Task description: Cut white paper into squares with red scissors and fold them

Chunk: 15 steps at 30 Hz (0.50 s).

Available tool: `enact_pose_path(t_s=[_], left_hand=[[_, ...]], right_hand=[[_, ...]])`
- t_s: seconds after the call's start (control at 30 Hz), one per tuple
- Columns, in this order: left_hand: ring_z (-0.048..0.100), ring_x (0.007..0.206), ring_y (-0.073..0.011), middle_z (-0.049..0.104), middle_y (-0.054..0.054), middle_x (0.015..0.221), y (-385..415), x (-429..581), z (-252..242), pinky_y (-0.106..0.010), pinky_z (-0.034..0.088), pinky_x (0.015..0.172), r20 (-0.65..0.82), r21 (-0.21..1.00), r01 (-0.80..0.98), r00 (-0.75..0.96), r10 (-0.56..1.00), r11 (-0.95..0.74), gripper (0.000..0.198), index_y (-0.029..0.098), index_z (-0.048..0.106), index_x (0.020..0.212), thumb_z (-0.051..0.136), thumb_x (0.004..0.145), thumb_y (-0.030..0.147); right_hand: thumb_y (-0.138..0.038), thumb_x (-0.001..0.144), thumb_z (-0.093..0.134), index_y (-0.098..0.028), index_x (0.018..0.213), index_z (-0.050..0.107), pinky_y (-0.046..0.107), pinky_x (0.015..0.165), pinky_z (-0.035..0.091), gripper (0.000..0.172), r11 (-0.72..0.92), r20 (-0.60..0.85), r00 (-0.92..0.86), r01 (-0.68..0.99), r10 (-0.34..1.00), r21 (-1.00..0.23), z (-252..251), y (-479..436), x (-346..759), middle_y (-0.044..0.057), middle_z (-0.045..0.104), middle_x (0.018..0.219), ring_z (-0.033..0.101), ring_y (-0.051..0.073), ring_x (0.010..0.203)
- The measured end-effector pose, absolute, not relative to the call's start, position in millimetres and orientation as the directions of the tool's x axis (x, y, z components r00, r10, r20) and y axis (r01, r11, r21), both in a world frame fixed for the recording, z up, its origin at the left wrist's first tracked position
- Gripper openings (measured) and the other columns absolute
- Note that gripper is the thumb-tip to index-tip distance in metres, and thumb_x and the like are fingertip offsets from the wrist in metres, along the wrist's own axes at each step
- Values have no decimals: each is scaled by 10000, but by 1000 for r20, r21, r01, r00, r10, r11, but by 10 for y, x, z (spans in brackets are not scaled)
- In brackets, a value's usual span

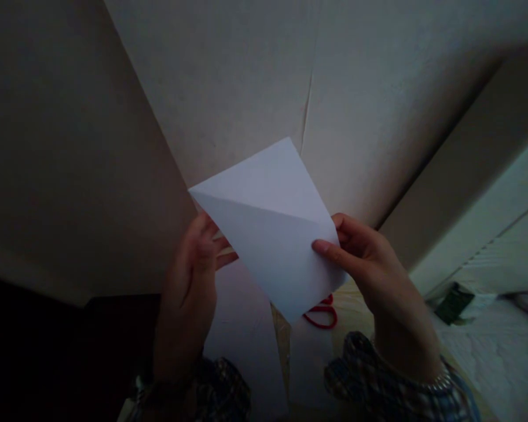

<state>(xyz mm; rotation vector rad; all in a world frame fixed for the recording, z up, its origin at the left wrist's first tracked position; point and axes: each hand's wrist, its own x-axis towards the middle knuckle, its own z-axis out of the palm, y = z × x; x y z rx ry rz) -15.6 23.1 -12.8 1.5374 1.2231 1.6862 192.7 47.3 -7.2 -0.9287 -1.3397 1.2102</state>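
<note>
A white sheet of paper (268,217) with a diagonal crease across it is held up in front of me. My right hand (365,258) pinches it near its right corner, thumb on the front face and fingers behind. Beside the sheet's lower left edge is my left hand (193,287), slightly blurred. Its fingers are apart and reach partly behind the paper; I see no grip on it. Below the sheet show the red handles of what look like scissors (328,317), their other end hidden.
More white paper (246,346) lies below my hands, and a smaller white piece (310,363) lies beside it on a yellowish surface (354,302). A pale wall (229,76) rises ahead. To the right, a dark green packet (455,303) rests near a whitish quilted surface (506,357).
</note>
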Motion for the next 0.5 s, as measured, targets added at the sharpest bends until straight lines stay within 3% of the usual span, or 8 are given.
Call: enact_pose_path(t_s=[0.07, 0.13, 0.2, 0.37, 0.5], left_hand=[[688, 757, -151, 746, -17, 939, 209, -147, -112, -216, 536, 604, 403, 911, 181, -197, 894, -370, 322, 265, 673, 1129, 480, 985, 479], [580, 577, -115, 628, 43, 657, 190, -130, -82, -192, 448, 514, 411, 889, 301, -190, 892, -346, 222, 237, 668, 849, 544, 965, 380], [509, 501, -108, 498, 68, 531, 183, -113, -49, -199, 397, 479, 430, 855, 389, -161, 888, -343, 276, 223, 577, 672, 567, 937, 298], [549, 505, -131, 565, 60, 541, 180, -91, -3, -222, 401, 476, 375, 878, 346, -69, 924, -330, 196, 219, 652, 777, 532, 922, 273], [542, 498, -123, 587, 61, 560, 145, -57, -20, -209, 389, 454, 356, 909, 275, -120, 927, -313, 157, 216, 662, 853, 547, 926, 293]], right_hand=[[-307, 776, 759, -219, 781, 631, 212, 460, 445, 156, 155, 164, -214, -60, 963, -986, -90, 486, 1912, -22, 681, 688, 605, 135, 574], [-307, 777, 768, -217, 882, 675, 254, 573, 535, 166, 135, 138, -291, -30, 947, -990, -108, 503, 1892, 9, 742, 824, 673, 174, 709], [-316, 776, 777, -224, 995, 687, 303, 687, 580, 253, 121, 129, -309, -43, 942, -992, -122, 520, 1872, 34, 768, 970, 706, 210, 840], [-331, 751, 806, -220, 959, 713, 287, 617, 570, 254, 108, 122, -236, -73, 964, -991, -134, 530, 1853, 25, 779, 876, 707, 205, 753], [-315, 713, 829, -197, 874, 731, 234, 508, 512, 222, 41, 60, -251, -80, 966, -996, -116, 502, 1827, 6, 758, 767, 650, 152, 608]])
